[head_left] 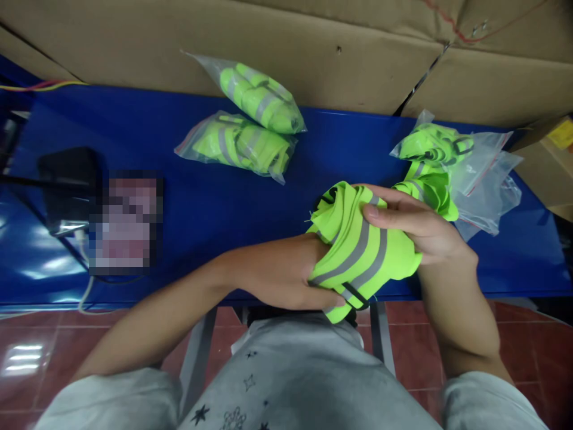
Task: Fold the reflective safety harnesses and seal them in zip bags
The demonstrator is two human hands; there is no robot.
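Both my hands hold a neon-yellow vest [362, 254] with grey reflective stripes, bunched up over the near edge of the blue table [201, 203]. My left hand [286, 275] is closed round its lower left part, fingers tucked under the cloth. My right hand [414, 224] grips the top, thumb pressed on the fabric. A black strap hangs from the vest's bottom edge.
Two clear bags [242, 143] stuffed with folded yellow vests lie at the table's back middle. At the right sit loose clear bags [483, 173] and another yellow vest [430, 155]. A black device [67, 179] with cables stands at the left. Cardboard boxes [313, 48] line the back.
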